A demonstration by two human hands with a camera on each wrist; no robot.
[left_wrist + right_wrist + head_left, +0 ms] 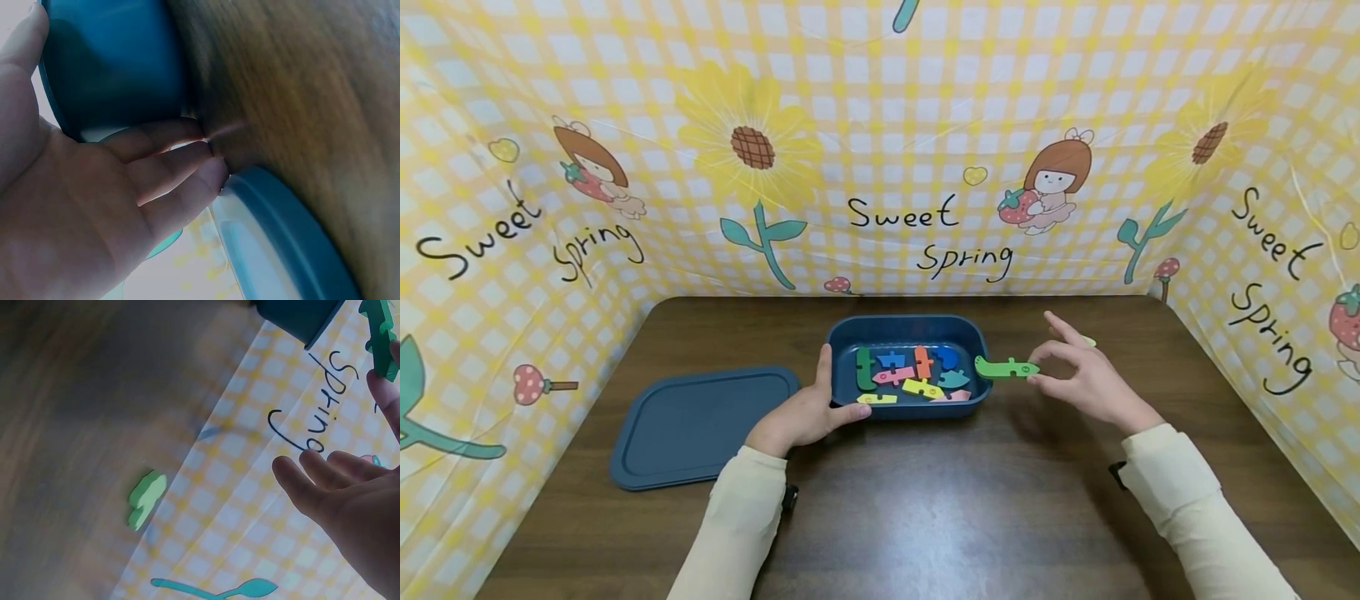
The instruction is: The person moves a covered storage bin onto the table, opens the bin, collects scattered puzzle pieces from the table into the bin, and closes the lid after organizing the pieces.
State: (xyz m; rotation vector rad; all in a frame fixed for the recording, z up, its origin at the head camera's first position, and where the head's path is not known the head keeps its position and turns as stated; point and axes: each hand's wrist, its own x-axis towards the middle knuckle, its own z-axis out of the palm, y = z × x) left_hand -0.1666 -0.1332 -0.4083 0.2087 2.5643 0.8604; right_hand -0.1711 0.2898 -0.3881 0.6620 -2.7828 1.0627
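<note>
My left hand [797,417] rests on the near left corner of a dark blue box [983,342], thumb along the front wall and fingers against the left side. In the left wrist view those fingers [181,187] look nearly straight. Between thumb and index finger, my right hand [1086,379] pinches the end of a long green puzzle piece [1007,368]. Its far end reaches over the box's right rim. Inside the box lie several flat puzzle pieces, among them a dark green one [866,369], a pink one [892,375] and an orange one [922,362].
A dark blue lid [700,425] lies flat left of the box. Behind my right hand a light green piece [147,499] lies on the brown table [940,508]. Checked cloth [880,150] walls stand along the back and both sides.
</note>
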